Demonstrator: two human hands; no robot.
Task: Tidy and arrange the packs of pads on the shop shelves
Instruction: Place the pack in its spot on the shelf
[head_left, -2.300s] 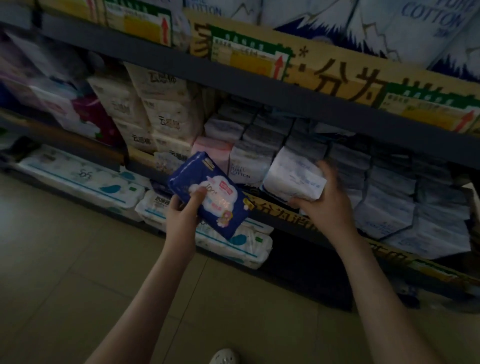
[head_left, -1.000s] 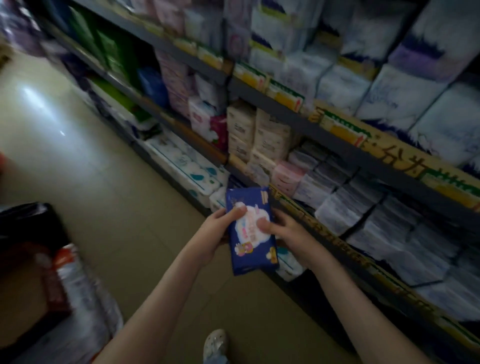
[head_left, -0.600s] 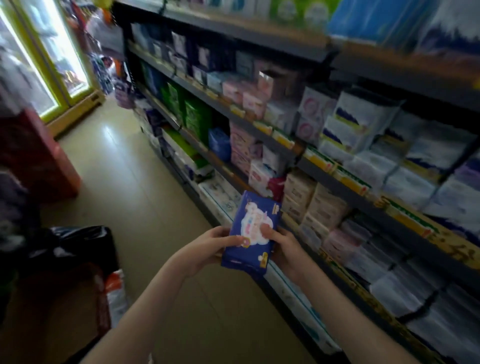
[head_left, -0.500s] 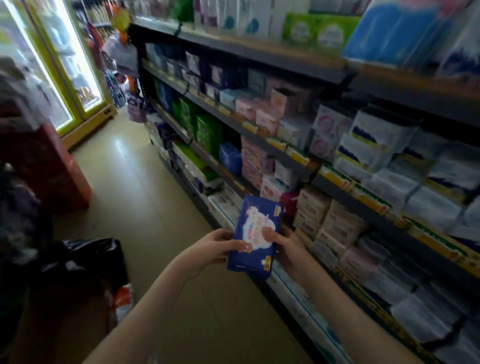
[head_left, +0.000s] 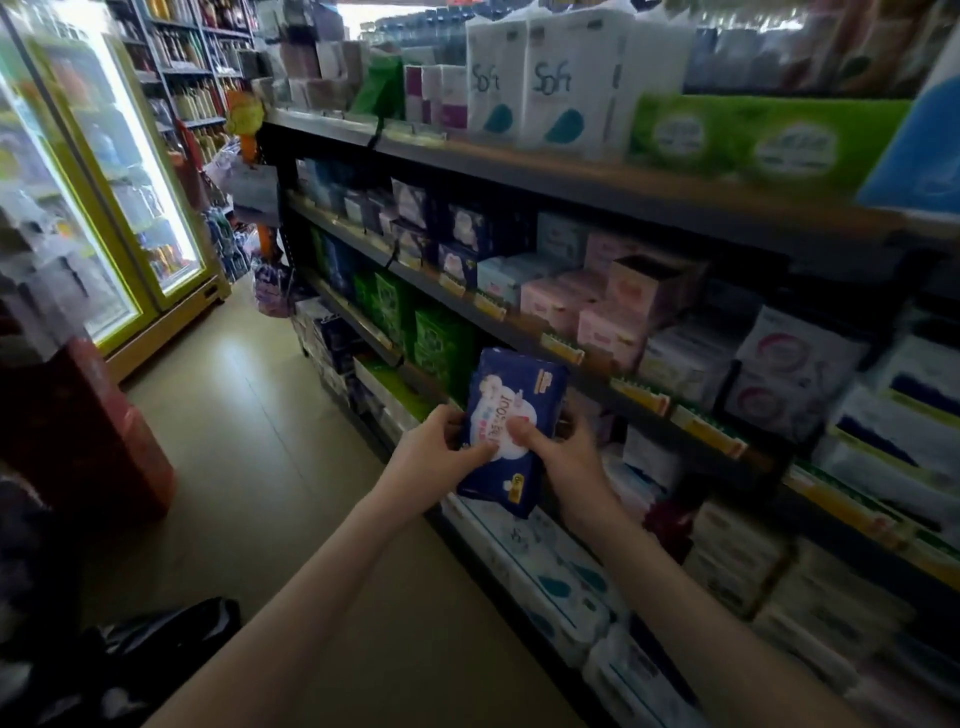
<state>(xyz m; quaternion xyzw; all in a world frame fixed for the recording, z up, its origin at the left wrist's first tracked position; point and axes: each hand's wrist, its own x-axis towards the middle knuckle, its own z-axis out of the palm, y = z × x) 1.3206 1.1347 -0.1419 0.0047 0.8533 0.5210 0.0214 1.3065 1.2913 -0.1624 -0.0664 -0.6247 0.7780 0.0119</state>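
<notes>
Operator: What was hard to see there?
Observer: The fingers of your right hand (head_left: 571, 457) were hidden behind the dark blue pack (head_left: 511, 426); only the thumb pressed on its front. The print was blurred, and I read only "100".
Operator: And my left hand (head_left: 431, 457)?
Observer: It pinched the pack's left edge. You held it in the air before the shelves (head_left: 571, 179), just below the green packs (head_left: 441, 343). High above the grip, white packs (head_left: 550, 98) said "Soft". Left of the grip, the floor (head_left: 280, 467) was open.

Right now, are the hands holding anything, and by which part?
Yes: both hands hold one dark blue soft plastic pack of pads. The left hand grips its left edge, the right hand its right edge, thumbs pressed on the printed front.
</notes>
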